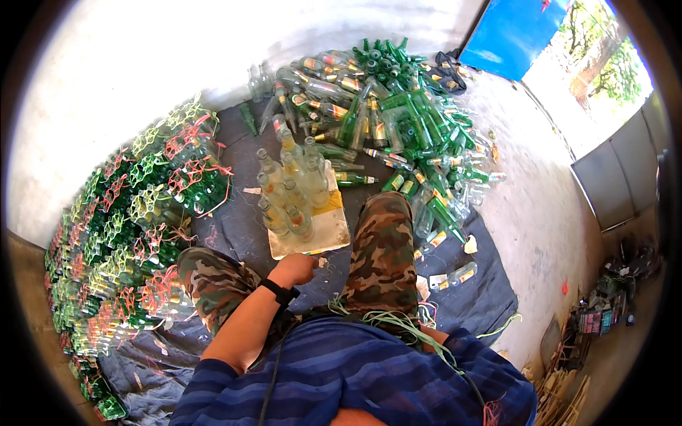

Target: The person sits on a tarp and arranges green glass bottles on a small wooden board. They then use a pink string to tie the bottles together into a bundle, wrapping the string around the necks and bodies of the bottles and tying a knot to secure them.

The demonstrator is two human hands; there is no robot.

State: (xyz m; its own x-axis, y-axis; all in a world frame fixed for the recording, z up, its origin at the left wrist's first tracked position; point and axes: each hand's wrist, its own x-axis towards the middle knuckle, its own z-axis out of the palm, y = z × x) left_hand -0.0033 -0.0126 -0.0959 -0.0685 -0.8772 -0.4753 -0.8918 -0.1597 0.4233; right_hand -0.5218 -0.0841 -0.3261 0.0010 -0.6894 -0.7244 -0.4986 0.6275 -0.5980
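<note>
My left hand (297,270) is closed in a fist just in front of the near edge of a white and yellow board (312,245). Whether anything small is inside the fist cannot be made out. On the board stands a tight group of clear glass bottles (288,192), upright, with their necks up. Of my right arm (430,338) only a short bare stretch shows beside my hip; the hand's fingers are hidden. Pale green plastic strings (398,326) lie across my lap close to it.
Bundles of bottles (135,234) tied with red and yellow-green string are stacked at the left. A heap of loose green and clear bottles (398,121) lies ahead. Under me spreads a dark sheet (490,263). A blue door (508,35) is at the far right, and sticks (561,394) lie lower right.
</note>
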